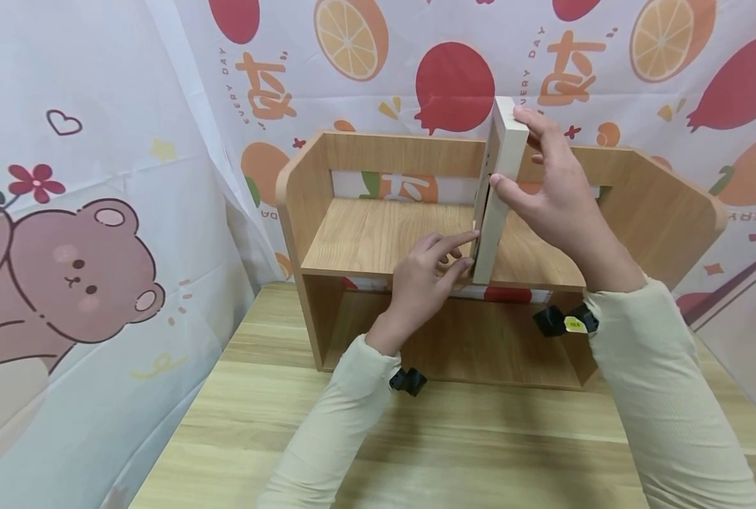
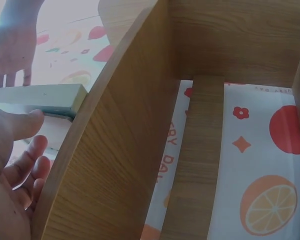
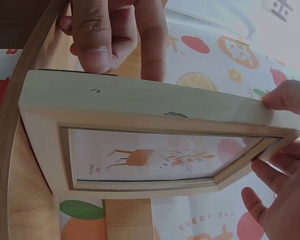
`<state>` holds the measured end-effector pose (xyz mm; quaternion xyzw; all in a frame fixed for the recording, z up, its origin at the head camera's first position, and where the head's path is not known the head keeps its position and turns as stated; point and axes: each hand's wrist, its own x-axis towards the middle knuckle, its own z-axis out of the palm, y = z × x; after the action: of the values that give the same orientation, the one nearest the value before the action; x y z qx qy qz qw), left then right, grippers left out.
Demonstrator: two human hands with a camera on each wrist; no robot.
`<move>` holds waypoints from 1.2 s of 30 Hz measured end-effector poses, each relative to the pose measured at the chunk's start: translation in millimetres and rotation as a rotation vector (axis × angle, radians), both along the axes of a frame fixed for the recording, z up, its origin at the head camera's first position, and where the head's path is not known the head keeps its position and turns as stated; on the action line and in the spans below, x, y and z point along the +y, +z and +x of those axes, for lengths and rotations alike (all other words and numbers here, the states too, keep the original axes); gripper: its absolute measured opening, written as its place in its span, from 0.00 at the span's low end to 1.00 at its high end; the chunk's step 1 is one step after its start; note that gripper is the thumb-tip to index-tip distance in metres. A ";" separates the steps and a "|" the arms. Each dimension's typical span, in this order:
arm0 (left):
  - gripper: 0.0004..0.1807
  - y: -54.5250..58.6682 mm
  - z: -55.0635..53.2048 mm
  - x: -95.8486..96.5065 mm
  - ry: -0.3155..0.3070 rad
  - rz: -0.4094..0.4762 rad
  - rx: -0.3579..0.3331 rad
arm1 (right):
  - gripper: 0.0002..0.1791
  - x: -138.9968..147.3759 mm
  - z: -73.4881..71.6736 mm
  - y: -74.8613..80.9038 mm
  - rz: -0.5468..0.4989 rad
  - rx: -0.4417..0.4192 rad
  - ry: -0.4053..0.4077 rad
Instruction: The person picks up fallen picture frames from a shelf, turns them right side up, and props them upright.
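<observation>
A pale wooden picture frame (image 1: pixel 503 184) stands on end on the upper board of a small wooden shelf unit (image 1: pixel 378 230), its narrow edge towards me. Behind its pane a print (image 3: pixel 157 157) with an orange, long-legged figure shows in the right wrist view. My right hand (image 1: pixel 559 187) grips the frame's upper part, thumb on the near edge and fingertips at the top. Lower down, my left hand (image 1: pixel 423 272) touches the frame's left side with its extended index finger and thumb. The other left fingers (image 2: pixel 27 170) bend loosely beside it.
The shelf unit has raised side panels (image 1: pixel 298 191) and a lower compartment (image 1: pixel 454 339), and stands on a wood-grain table (image 1: pixel 237 424). Fruit-print cloth (image 1: pixel 378 92) hangs behind it, and a bear-print cloth (image 1: pixel 85 283) hangs at the left. Black straps (image 1: pixel 408 382) sit at both wrists.
</observation>
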<state>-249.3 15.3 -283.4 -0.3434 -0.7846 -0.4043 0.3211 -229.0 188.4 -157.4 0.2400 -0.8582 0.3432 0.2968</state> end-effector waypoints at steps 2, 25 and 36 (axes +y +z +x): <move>0.19 0.7 -0.6 -0.7 -0.002 0.007 -0.021 | 0.39 -0.4 0.0 0.2 -0.002 -0.006 0.003; 0.22 6.5 0.5 -10.0 0.008 -0.016 -0.126 | 0.39 -4.6 -2.3 4.4 0.003 -0.024 0.009; 0.21 11.2 1.3 -21.2 0.078 -0.044 -0.133 | 0.39 -11.1 -7.3 6.4 0.006 -0.070 0.053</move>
<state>-248.0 -5.9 -272.2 -0.2917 -0.8257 -0.3961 0.2760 -236.3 177.3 -151.0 0.2513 -0.8625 0.3566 0.2565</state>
